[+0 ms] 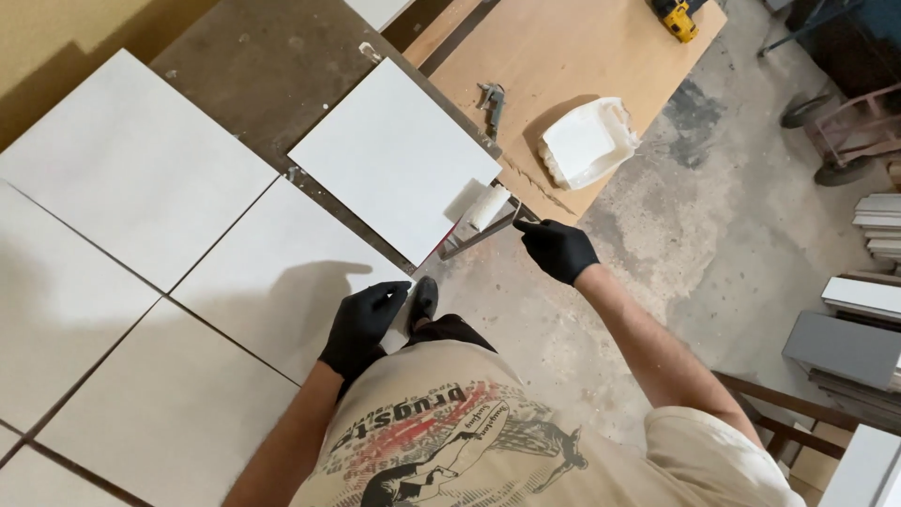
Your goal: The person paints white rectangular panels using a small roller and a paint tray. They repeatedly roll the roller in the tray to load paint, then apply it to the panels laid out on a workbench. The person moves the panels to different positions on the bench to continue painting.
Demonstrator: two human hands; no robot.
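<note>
My right hand (557, 248), in a black glove, grips the handle of a small paint roller (489, 207). The white roller head rests on the near right edge of a white square panel (389, 158). My left hand (363, 322), also in a black glove, hovers with fingers loosely curled over the corner of another white panel (282, 268) and holds nothing. My shoe (423, 300) shows just beside that hand.
Several large white panels (131, 169) lie on dark supports to the left. A brown board (563, 56) carries a white paint tray (587, 143), a small metal tool (493, 99) and a yellow power tool (678, 19). Stacked grey and white boards (859, 329) stand at the right on the concrete floor.
</note>
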